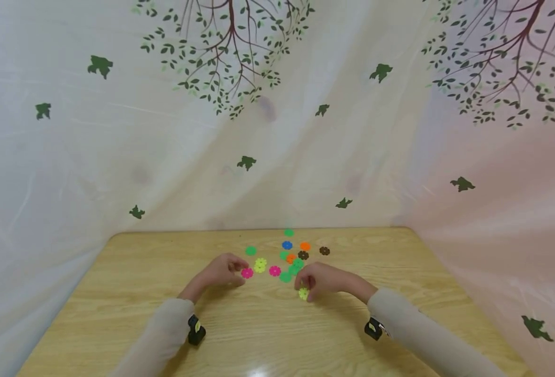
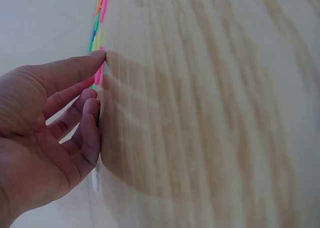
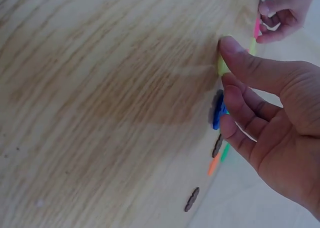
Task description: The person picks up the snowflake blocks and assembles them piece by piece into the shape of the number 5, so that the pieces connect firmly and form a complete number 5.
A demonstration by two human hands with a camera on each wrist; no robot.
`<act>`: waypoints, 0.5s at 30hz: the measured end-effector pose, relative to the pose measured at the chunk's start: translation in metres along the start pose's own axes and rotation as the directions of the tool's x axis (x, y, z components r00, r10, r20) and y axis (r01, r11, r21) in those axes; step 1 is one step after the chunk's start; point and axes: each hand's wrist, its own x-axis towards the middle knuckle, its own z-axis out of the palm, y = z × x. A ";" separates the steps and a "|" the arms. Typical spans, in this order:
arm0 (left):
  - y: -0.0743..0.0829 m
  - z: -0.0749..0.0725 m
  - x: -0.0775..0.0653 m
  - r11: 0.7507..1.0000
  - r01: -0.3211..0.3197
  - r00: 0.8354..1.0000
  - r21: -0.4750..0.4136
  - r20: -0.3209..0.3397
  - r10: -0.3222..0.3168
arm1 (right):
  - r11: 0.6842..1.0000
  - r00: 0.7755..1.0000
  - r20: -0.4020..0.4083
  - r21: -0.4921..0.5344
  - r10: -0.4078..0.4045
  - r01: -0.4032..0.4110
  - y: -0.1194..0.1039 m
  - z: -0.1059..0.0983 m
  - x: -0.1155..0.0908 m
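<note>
Flat plastic flower-shaped discs lie on the wooden table (image 1: 258,335). At the left of the group, my left hand (image 1: 222,269) has its thumb and forefinger at opposite edges of a pink flower disc (image 1: 247,273), which lies on the table. My right hand (image 1: 322,278) pinches a yellow flower disc (image 1: 303,294) at the table surface, on the near side of the group. In the right wrist view, that yellow disc (image 3: 222,65) shows at the thumb tip, with a blue disc (image 3: 218,110) beyond the fingers.
Between and behind the hands lie yellow discs (image 1: 260,265), another pink disc (image 1: 274,270), several green discs (image 1: 285,276), orange discs (image 1: 305,246), brown discs (image 1: 324,251) and a blue disc. A printed cloth (image 1: 187,173) hangs behind the table. Each sleeve carries a black wrist camera (image 1: 195,331).
</note>
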 end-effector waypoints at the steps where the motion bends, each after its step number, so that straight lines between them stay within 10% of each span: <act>1: -0.001 0.000 0.000 0.999 -0.041 0.999 0.014 -0.007 0.041 | 1.000 1.000 -0.010 -0.019 -0.002 0.002 0.001 0.002 0.001; 15: 0.003 0.002 0.010 0.998 0.055 0.998 0.008 -0.004 -0.055 | 0.997 0.995 -0.097 -0.061 0.035 -0.041 0.000 0.008 0.014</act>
